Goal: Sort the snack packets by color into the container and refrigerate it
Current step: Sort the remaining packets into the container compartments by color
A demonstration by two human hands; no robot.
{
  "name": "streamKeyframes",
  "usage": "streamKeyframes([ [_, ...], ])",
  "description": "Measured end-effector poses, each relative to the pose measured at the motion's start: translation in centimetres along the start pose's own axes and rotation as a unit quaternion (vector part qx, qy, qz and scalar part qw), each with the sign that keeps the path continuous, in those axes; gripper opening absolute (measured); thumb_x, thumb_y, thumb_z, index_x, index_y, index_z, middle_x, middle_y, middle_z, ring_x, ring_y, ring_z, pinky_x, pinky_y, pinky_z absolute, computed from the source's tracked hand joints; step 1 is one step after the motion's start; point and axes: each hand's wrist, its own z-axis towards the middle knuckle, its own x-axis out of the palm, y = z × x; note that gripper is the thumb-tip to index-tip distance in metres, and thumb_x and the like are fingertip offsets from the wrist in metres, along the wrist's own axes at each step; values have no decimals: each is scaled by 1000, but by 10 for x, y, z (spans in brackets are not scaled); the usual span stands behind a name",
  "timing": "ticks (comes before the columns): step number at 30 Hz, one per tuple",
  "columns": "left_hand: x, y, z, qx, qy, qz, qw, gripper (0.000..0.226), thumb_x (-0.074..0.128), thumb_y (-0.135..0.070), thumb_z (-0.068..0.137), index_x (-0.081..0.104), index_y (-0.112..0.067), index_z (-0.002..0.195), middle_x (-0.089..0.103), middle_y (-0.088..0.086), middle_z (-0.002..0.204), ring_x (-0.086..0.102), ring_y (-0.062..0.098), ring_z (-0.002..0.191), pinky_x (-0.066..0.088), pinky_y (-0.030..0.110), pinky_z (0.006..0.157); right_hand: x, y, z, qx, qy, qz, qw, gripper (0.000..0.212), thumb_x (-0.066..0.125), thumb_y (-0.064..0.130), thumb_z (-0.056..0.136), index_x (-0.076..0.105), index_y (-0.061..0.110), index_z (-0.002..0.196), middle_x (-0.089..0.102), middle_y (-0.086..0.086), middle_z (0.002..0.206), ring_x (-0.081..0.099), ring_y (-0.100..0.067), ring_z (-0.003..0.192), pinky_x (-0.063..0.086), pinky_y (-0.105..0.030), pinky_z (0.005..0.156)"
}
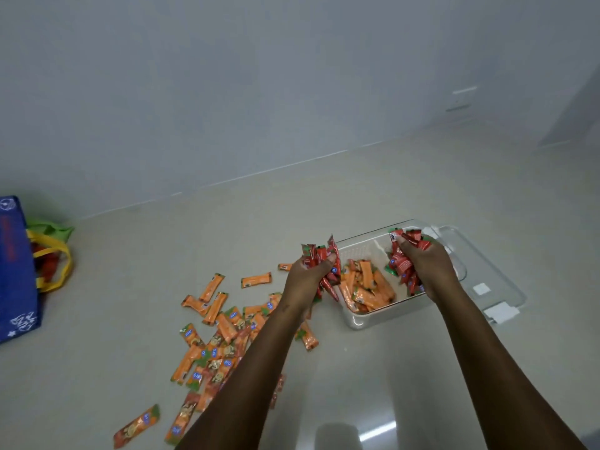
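- Red foil snack packets (404, 266) bunched in right hand (425, 271), fingers curled round them, over the right side of the clear rectangular plastic container (357, 319); likely the red zone.
- Left hand (306, 276) grips a second red bunch (319, 254) at the container's left rim.
- Orange packets in container (365, 287) fill its left part.
- Loose orange packets (220, 332) scattered on pale floor (373, 190), left of the arms.
- Clear lid (496, 287) touching the right wall; open floor beyond.
- Blue bag (14, 271) well apart, far left.
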Motion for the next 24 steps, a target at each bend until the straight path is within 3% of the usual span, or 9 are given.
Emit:
streamKeyframes([
  [3,40,-9,8,6,2,-9,1000,22,68,-31,87,67,-20,105,76,3,95,73,21,87,55,27,70,-29,-7,40,-31,-28,-74,996,27,67,34,86,71,11,97,72,-8,84,65,-16,69,45,-20,59],
  [7,79,-10,18,-5,-6,-2,1000,21,69,-34,86,65,-23,104,76,3,98,74,21,89,58,40,85,-44,-25,88,10,87,-221,971,32,72,35,80,71,6,94,71,-11,86,65,-25,76,48,-27,67],
  [11,103,-3,25,-16,-40,25,999,25,69,-39,84,64,-25,105,75,2,99,73,20,89,57,43,87,-43,-30,100,20,175,-348,921,29,63,38,87,58,14,72,63,-10,82,58,-24,77,38,-26,59],
  [14,119,-5,29,-18,-76,36,996,12,67,-34,87,64,-27,95,75,2,95,73,18,83,59,35,78,-51,-28,106,-4,178,-327,928,18,55,27,93,62,10,90,65,-12,98,60,-28,94,39,-27,75],
  [16,131,-11,36,-17,-93,69,993,5,66,-30,89,64,-26,88,74,3,92,72,17,77,58,30,70,-60,-27,109,-12,176,-292,940,23,45,16,96,64,9,105,64,-13,112,58,-29,107,42,-30,85],
  [19,156,-18,57,-6,-89,163,983,9,65,-28,88,63,-24,79,74,9,93,70,22,73,58,34,70,-76,-25,102,-13,138,-195,971,29,37,9,96,64,11,109,63,-9,118,60,-27,110,49,-43,97],
  [21,174,-21,74,-3,-72,232,970,9,65,-28,86,66,-19,85,74,13,97,70,27,79,58,38,75,-84,-24,94,-14,114,-138,984,28,35,10,97,62,11,105,64,-7,115,63,-25,105,50,-50,95],
  [24,196,-17,96,-17,-34,392,919,34,65,-30,83,66,-5,107,69,14,109,66,30,99,52,32,82,-91,-20,81,7,90,-53,995,26,34,10,98,60,12,102,65,-5,108,67,-23,98,54,-46,91],
])
